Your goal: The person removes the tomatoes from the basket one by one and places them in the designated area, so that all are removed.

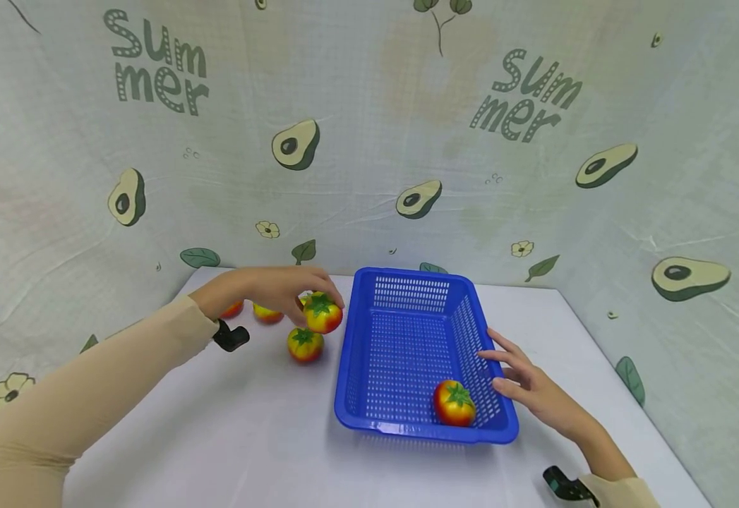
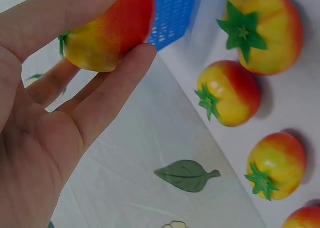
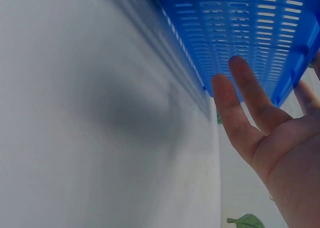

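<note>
My left hand [image 1: 283, 288] holds a red-and-yellow tomato [image 1: 325, 316] with a green star-shaped top, raised beside the left wall of a blue plastic basket [image 1: 401, 346]. Thumb and fingers grip this tomato from both sides in the left wrist view. Inside the basket, another tomato [image 1: 454, 403] lies in the near right corner. My right hand [image 1: 534, 391] is at the basket's right side, its fingers fairly straight and some reaching over the rim. Two of its fingers [image 3: 227, 95] extend along the outside of the wall in the right wrist view.
Left of the basket, several more tomatoes stand on the white table [image 1: 242, 437], among them a near one [image 1: 305, 347] and a farther one [image 1: 267, 315]. A fabric sheet [image 1: 356, 106] printed with avocados surrounds the table at the back and sides.
</note>
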`<state>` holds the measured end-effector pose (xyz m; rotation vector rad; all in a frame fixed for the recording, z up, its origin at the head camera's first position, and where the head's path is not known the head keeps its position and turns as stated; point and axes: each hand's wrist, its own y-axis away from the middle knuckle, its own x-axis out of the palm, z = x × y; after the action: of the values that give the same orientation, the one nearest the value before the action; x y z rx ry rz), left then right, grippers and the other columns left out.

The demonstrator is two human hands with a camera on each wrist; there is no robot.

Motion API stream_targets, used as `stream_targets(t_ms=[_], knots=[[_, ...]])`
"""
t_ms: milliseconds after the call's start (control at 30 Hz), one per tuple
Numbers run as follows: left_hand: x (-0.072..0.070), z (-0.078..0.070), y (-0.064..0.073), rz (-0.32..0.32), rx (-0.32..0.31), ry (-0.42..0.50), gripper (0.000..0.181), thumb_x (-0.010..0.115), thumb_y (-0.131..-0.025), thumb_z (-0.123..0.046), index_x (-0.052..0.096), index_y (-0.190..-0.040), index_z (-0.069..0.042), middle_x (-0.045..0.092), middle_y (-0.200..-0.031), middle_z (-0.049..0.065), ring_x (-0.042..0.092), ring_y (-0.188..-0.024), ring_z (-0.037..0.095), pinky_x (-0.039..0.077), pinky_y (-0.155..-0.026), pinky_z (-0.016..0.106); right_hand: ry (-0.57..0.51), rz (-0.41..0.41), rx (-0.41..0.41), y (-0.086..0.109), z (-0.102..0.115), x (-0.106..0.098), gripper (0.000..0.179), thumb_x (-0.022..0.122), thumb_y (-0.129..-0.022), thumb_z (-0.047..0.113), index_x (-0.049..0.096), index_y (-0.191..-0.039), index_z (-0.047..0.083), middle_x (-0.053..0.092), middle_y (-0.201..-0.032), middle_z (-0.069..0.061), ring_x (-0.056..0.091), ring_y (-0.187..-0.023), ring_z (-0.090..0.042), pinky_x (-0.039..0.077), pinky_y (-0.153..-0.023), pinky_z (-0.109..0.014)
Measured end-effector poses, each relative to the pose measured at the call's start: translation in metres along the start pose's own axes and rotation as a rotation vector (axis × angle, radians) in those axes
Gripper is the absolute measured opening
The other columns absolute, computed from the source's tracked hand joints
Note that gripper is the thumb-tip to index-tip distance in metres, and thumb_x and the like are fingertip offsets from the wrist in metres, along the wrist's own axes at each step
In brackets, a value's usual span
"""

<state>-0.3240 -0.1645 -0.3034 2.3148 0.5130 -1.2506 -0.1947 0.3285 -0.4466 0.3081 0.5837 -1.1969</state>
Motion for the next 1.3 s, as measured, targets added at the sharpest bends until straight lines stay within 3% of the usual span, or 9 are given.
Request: stream_targets(t_ms=[133, 433, 667, 800, 1100, 1300], knots=[[0.003, 0.011, 0.008, -0.008, -0.041, 0.013, 0.064, 0.084, -0.088, -0.003, 0.065, -0.143, -0.032, 0.054, -0.143, 0.0, 0.05, -0.139, 0.025, 0.06, -0.099, 0.039, -0.001, -0.004, -0.004, 0.001, -0.001, 0.0, 0.05, 0.062, -0.107, 0.021, 0.053, -0.156, 0.014, 0.005, -0.179, -0.01, 0.053, -0.135, -0.056, 0.056, -0.099, -0.064], [0.007, 0.035, 0.028, -0.048, -0.076, 0.04, 0.059, 0.082, -0.09, -0.005, 0.066, -0.142, -0.026, 0.055, -0.146, 0.005, 0.05, -0.138, 0.032, 0.06, -0.099, 0.041, 0.005, 0.001, -0.015, 0.0, -0.001, -0.002, 0.048, 0.061, -0.107, 0.022, 0.054, -0.154, 0.015, 0.006, -0.178, -0.013, 0.058, -0.13, -0.051, 0.06, -0.096, -0.058], [0.012, 0.049, 0.041, -0.056, -0.121, 0.033, 0.06, 0.081, -0.09, -0.006, 0.064, -0.145, -0.024, 0.054, -0.149, 0.007, 0.049, -0.138, 0.034, 0.047, -0.114, 0.059, 0.006, -0.002, -0.014, 0.0, -0.001, -0.001, 0.049, 0.061, -0.107, 0.021, 0.053, -0.155, 0.016, 0.006, -0.179, -0.011, 0.058, -0.131, -0.05, 0.058, -0.098, -0.061], [0.015, 0.056, 0.047, -0.066, -0.146, 0.049, 0.06, 0.082, -0.089, -0.003, 0.065, -0.143, -0.022, 0.055, -0.148, 0.008, 0.05, -0.139, 0.035, 0.043, -0.116, 0.062, 0.002, -0.006, -0.007, 0.0, -0.001, 0.0, 0.05, 0.061, -0.107, 0.022, 0.052, -0.156, 0.015, 0.006, -0.179, -0.009, 0.059, -0.131, -0.049, 0.058, -0.098, -0.06], [0.027, 0.08, 0.061, -0.067, -0.182, 0.038, 0.059, 0.083, -0.089, -0.007, 0.065, -0.142, -0.027, 0.056, -0.147, 0.007, 0.051, -0.135, 0.034, 0.053, -0.105, 0.056, 0.006, 0.0, -0.005, 0.001, 0.003, 0.0, 0.049, 0.061, -0.108, 0.021, 0.053, -0.155, 0.015, 0.006, -0.179, -0.011, 0.059, -0.13, -0.048, 0.057, -0.099, -0.062], [0.038, 0.09, 0.07, -0.065, -0.236, 0.027, 0.058, 0.083, -0.089, -0.01, 0.065, -0.141, -0.029, 0.053, -0.15, 0.009, 0.049, -0.134, 0.035, 0.05, -0.107, 0.061, 0.009, 0.005, -0.004, 0.001, 0.003, -0.001, 0.049, 0.06, -0.108, 0.021, 0.053, -0.155, 0.014, 0.006, -0.178, -0.013, 0.059, -0.13, -0.049, 0.058, -0.098, -0.062]])
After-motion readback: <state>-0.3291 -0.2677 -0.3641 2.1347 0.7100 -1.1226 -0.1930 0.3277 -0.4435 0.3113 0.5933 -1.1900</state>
